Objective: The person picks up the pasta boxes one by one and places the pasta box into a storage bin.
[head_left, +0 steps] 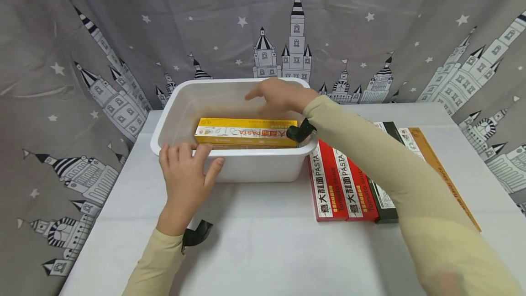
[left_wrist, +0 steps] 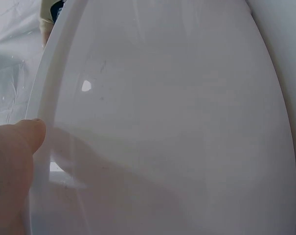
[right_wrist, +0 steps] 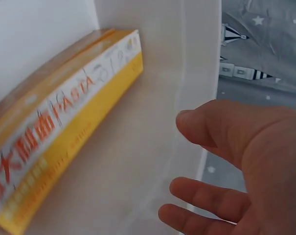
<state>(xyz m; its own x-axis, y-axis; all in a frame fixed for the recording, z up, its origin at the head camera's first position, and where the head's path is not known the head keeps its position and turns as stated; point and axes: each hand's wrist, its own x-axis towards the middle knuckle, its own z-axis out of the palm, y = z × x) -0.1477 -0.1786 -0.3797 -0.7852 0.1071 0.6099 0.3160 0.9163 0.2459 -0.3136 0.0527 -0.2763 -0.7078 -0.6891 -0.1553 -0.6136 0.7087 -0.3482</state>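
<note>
A white plastic tub stands at the back of the table. My left hand holds its front rim near the left corner, fingers over the edge and thumb against the outer side. Over the tub's back part hovers my right hand, fingers spread and empty. Below it, a yellow pasta box lies lengthwise inside the tub, its printed side showing in the right wrist view. Next to this, towards the front wall, an orange-brown box surface partly shows.
Right of the tub, two red tomato sauce pasta boxes lie side by side. Beside them are a black box and an orange-brown box, partly covered by my right sleeve. A grey castle-print curtain hangs behind the white table.
</note>
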